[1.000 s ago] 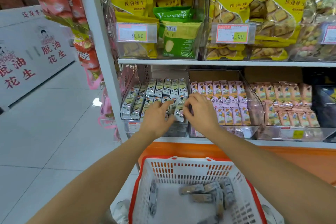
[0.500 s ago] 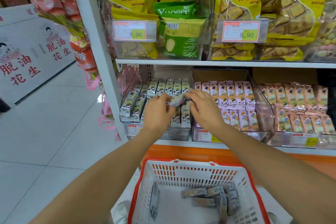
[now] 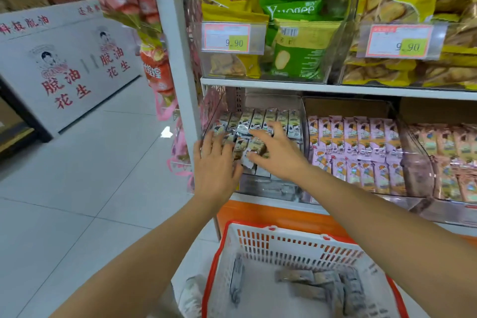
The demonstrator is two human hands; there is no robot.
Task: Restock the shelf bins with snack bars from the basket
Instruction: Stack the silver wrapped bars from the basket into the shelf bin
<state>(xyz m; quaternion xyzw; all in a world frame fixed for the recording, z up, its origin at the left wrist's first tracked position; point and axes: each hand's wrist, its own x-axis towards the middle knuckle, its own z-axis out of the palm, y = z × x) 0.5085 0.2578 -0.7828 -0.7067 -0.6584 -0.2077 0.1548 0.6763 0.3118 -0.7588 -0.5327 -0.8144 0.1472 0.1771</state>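
Observation:
A clear shelf bin [image 3: 271, 187] on the lower shelf holds rows of grey-and-white snack bars [image 3: 258, 119]. My left hand [image 3: 215, 162] lies flat with straight fingers on the bars at the bin's front left. My right hand [image 3: 277, 153] reaches in from the right, fingers spread over the front row, its thumb against a loose bar [image 3: 246, 160]; whether it pinches that bar is unclear. Below my arms stands a white basket with a red rim [image 3: 296, 242], with several grey bars [image 3: 320, 284] lying in its bottom.
Right of this bin, a bin of pink bars [image 3: 356, 147] and another of peach bars [image 3: 449, 160]. The upper shelf [image 3: 335, 88] carries yellow and green snack bags with 9.90 price tags. A white shelf post [image 3: 178, 59] rises at the left; tiled floor [image 3: 77, 188] beyond.
Both hands slid left across the grey bars. The bar held up between my hands half a second ago now lies down among the front row. The camera view swung left.

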